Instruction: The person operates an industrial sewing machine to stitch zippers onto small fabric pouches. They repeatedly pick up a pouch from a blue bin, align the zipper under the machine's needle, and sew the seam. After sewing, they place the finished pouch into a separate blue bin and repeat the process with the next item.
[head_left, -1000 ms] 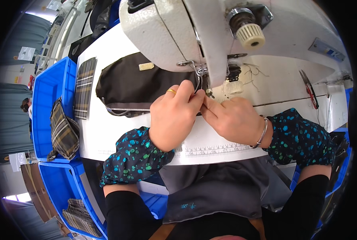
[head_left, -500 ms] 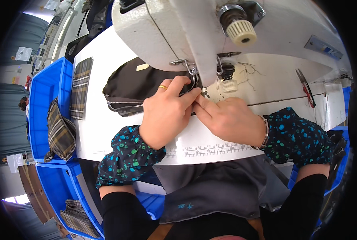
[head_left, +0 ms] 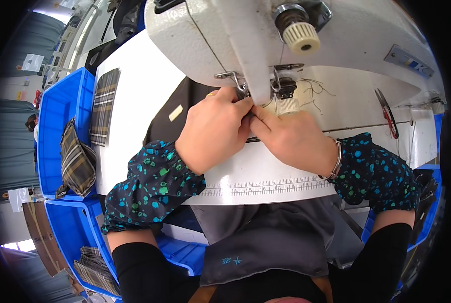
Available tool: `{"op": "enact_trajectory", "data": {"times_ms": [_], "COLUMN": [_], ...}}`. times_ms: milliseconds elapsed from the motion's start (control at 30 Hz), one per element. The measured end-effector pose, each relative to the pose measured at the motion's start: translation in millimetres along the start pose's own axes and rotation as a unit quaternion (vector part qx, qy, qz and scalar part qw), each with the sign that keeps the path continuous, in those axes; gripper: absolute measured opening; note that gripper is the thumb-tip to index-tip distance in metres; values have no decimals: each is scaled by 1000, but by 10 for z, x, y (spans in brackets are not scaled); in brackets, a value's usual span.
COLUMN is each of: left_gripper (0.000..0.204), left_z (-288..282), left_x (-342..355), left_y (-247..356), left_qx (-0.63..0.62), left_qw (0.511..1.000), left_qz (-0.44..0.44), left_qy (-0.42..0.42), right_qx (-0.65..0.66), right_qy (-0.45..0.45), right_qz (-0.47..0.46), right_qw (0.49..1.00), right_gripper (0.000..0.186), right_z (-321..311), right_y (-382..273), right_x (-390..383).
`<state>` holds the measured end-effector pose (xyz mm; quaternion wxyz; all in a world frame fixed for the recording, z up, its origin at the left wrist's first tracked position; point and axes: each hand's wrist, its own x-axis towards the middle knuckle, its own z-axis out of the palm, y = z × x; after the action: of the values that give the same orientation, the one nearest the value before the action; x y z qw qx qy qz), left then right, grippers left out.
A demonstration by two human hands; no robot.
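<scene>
The soft, dark brown fabric piece with a small cream label (head_left: 159, 123) lies under the head of the white metal sewing machine (head_left: 200, 45), partly covered by the person's left hand (head_left: 210, 131). That hand's fingers are drawn in narrow, pinching the cloth's edge close to the needle area; the right hand (head_left: 296, 139) has thumb and forefinger closed on the same edge, the fingertips almost meeting.

I'd say the step in hand is lining up that edge for stitching. Whether the needle is down I can't make out from here, fingers and machine head being in the way. The next move, to my mind, calls for keeping the edge matched and fingertips clear while the cloth is fed.

The glossy white tabletop (head_left: 134, 65) has a printed ruler strip (head_left: 266, 188) along its near edge, loose dark threads (head_left: 314, 93) beside the machine, red-and-black scissors (head_left: 388, 116) to the right, and a flat brown plaid cloth panel (head_left: 105, 103) at left. Beyond stand blue plastic bins (head_left: 47, 116), one with a plaid fabric pouch (head_left: 77, 164) over its rim, then grey-blue curtains (head_left: 13, 131).
</scene>
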<state>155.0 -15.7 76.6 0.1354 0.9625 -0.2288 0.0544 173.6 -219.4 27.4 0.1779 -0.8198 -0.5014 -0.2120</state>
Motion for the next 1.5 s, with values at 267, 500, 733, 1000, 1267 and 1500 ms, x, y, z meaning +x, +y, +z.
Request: {"op": "enact_trajectory", "data": {"times_ms": [267, 500, 733, 1000, 1267, 1500], "left_gripper": [28, 30, 44, 43, 36, 20], "left_z": [0, -60, -153, -145, -160, 28], "left_x": [-3, -16, -19, 22, 20, -90], "left_y": [-4, -12, -72, -3, -123, -392], "left_qx": [-10, 3, 21, 9, -103, -159], "left_qw": [999, 1000, 997, 998, 994, 986], "left_qz": [-35, -15, 46, 29, 0, -42], "left_qy": [-3, -2, -54, -56, -20, -15], "right_qx": [2, 15, 23, 10, -5, -5], "right_qy": [15, 34, 11, 0, -25, -25], "right_qz": [7, -24, -43, -48, -43, -45], "right_qw": [1000, 999, 999, 999, 999, 999], "right_gripper": [12, 11, 13, 12, 11, 11], "right_z": [-19, 21, 14, -59, -112, -106], "right_y": [38, 38, 32, 83, 161, 158], "right_x": [2, -9, 7, 46, 49, 48]}}
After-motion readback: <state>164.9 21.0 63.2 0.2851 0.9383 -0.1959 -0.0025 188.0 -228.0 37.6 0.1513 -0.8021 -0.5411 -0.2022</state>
